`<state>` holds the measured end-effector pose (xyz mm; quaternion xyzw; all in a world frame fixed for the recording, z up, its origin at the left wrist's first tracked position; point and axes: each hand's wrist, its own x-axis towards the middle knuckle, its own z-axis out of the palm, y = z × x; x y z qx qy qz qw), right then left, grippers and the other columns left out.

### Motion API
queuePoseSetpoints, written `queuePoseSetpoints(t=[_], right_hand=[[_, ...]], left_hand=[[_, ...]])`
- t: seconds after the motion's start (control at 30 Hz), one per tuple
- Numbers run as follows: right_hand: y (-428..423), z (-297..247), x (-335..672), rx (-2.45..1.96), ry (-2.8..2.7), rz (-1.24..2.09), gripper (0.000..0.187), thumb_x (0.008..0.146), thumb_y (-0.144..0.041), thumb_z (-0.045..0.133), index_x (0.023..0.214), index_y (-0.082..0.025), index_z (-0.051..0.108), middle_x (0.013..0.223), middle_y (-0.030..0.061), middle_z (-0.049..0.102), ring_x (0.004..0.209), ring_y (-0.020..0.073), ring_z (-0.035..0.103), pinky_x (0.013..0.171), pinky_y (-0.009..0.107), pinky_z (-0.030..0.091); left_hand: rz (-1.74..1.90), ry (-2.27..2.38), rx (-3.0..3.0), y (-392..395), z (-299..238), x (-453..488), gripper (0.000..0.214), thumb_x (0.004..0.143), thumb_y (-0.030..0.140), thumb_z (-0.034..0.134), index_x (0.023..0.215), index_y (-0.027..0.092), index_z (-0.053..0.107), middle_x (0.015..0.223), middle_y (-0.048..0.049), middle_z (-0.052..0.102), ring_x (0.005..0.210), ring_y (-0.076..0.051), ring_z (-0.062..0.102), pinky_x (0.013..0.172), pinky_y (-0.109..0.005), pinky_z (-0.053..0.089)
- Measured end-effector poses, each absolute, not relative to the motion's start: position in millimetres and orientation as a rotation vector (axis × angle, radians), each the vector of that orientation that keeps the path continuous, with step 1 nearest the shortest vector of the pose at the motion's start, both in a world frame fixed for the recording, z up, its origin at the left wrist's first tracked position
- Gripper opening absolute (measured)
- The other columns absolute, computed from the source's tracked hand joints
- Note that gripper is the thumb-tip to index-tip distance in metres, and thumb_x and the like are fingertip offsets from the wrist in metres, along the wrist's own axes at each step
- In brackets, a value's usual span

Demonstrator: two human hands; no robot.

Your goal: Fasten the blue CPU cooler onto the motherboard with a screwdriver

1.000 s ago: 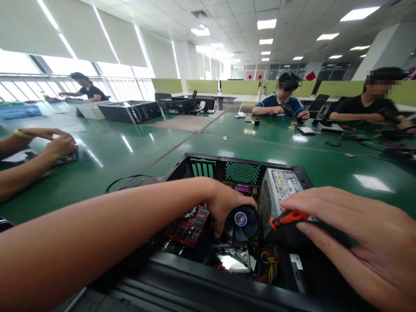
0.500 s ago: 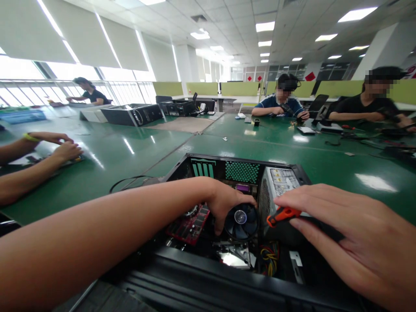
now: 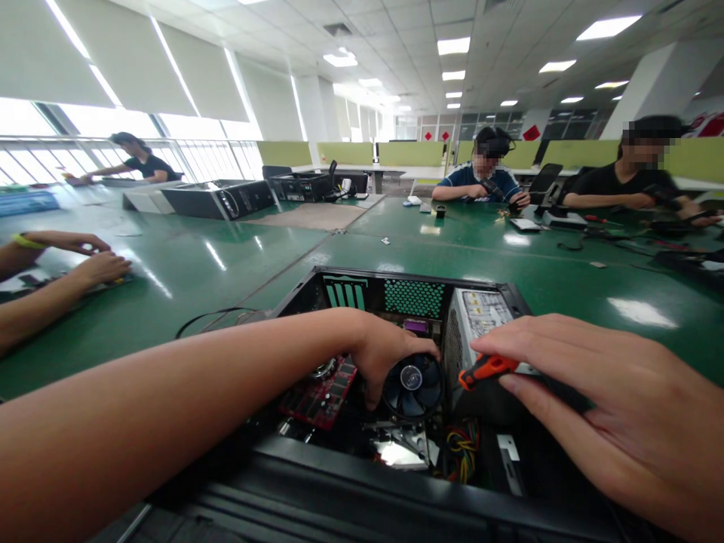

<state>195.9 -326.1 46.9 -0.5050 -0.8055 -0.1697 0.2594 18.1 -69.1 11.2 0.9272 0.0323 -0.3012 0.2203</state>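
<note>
An open black computer case (image 3: pixel 362 483) lies on its side before me. Inside it, my left hand (image 3: pixel 385 358) curls round the rim of a black cooling fan (image 3: pixel 412 381), thumb and fingers on opposite sides. Over the case's right part, my right hand (image 3: pixel 605 407) pinches an orange-and-black screwdriver (image 3: pixel 487 369) by its handle; its shaft is not visible. Left of the fan sits a red circuit board (image 3: pixel 325 400). The metal power supply (image 3: pixel 483 313) stands to the fan's right, and bundled coloured wires (image 3: pixel 464 449) lie below it.
The case rests on a green table (image 3: pixel 271 256). A co-worker's hands (image 3: pixel 93 260) are at the left. Two people (image 3: pixel 480 173) sit across the table with parts before them, and another person (image 3: pixel 141 162) is far left. More computer cases (image 3: pixel 218 197) stand farther back.
The whole view has shifted slightly, so things appear a little farther left. Both hands keep their holds, on the fan and on the screwdriver.
</note>
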Motion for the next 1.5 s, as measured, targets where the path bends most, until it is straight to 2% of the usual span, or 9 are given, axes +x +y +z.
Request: queuePoseSetpoints(t=[0.23,0.47,0.73,0.8,0.9,1.0,1.13,1.37,1.5], right_hand=[[-324,35,193,-1.397,-2.161,-0.549,0.028,0.121,-0.016,0.050,0.140,-0.030,0.065,0.128,-0.0023,0.088,0.113,0.0124,0.084,0.106,0.018,0.062],[-328,10,207,-1.400,-2.084,-0.330,0.041,0.104,-0.035,0.080,0.146,-0.036,0.082,0.122,0.0059,0.093,0.117,0.0396,0.089,0.097,0.053,0.077],[-316,14,200,-1.395,-2.116,-0.269,0.043,0.104,-0.034,0.082,0.147,-0.033,0.083,0.126,0.0078,0.093,0.122,0.0387,0.089,0.103,0.052,0.076],[-313,22,195,-1.383,-2.123,-0.275,0.040,0.109,-0.029,0.074,0.149,-0.032,0.080,0.133,0.0074,0.092,0.125,0.0354,0.089,0.106,0.047,0.075],[-312,31,188,-1.366,-2.183,-0.279,0.040,0.117,-0.015,0.054,0.150,-0.030,0.070,0.142,0.0028,0.089,0.131,0.0159,0.085,0.118,0.023,0.062],[-314,34,187,-1.394,-2.213,-0.287,0.031,0.124,-0.019,0.046,0.146,-0.033,0.062,0.134,-0.0048,0.090,0.116,0.0062,0.087,0.102,0.011,0.063],[-318,29,193,-1.433,-2.191,-0.355,0.011,0.126,-0.043,0.053,0.127,-0.036,0.061,0.103,-0.0065,0.086,0.078,0.0156,0.085,0.059,0.028,0.067],[-327,-11,199,-1.415,-2.071,-0.312,0.025,0.107,-0.050,0.081,0.126,-0.034,0.085,0.103,0.0057,0.090,0.101,0.0373,0.089,0.086,0.044,0.075],[-329,-30,202,-1.392,-2.053,-0.294,0.029,0.106,-0.057,0.082,0.124,-0.035,0.088,0.105,0.0063,0.090,0.106,0.0379,0.089,0.088,0.045,0.075]], left_hand=[[-0.851,0.109,2.539,-64,6,14,0.134,0.050,0.028,0.106,0.169,0.025,0.045,0.168,-0.0198,0.065,0.152,-0.045,0.067,0.128,-0.054,0.056],[-0.835,0.093,2.530,-59,0,16,0.136,0.048,0.025,0.106,0.170,0.024,0.046,0.167,-0.0199,0.067,0.153,-0.046,0.067,0.130,-0.056,0.054],[-0.834,0.080,2.537,-58,0,17,0.138,0.052,0.030,0.106,0.174,0.022,0.043,0.169,-0.0208,0.065,0.156,-0.045,0.065,0.131,-0.055,0.054],[-0.822,0.071,2.541,-57,-1,17,0.138,0.052,0.028,0.107,0.174,0.023,0.042,0.170,-0.0206,0.064,0.158,-0.044,0.064,0.132,-0.054,0.052],[-0.802,0.062,2.536,-57,-1,18,0.136,0.053,0.028,0.107,0.173,0.024,0.043,0.169,-0.0186,0.066,0.158,-0.042,0.064,0.132,-0.051,0.052],[-0.806,0.072,2.529,-58,1,20,0.134,0.050,0.026,0.107,0.169,0.022,0.047,0.164,-0.0191,0.069,0.153,-0.043,0.067,0.130,-0.051,0.055],[-0.814,0.069,2.526,-61,5,23,0.131,0.049,0.023,0.107,0.166,0.020,0.049,0.163,-0.0208,0.070,0.150,-0.044,0.070,0.127,-0.051,0.057],[-0.839,0.071,2.543,-55,-3,12,0.133,0.054,0.022,0.105,0.172,0.018,0.045,0.164,-0.0217,0.070,0.151,-0.043,0.069,0.129,-0.050,0.055],[-0.845,0.073,2.536,-51,-5,9,0.143,0.054,0.025,0.105,0.179,0.014,0.036,0.172,-0.0253,0.064,0.158,-0.043,0.065,0.134,-0.050,0.052]])
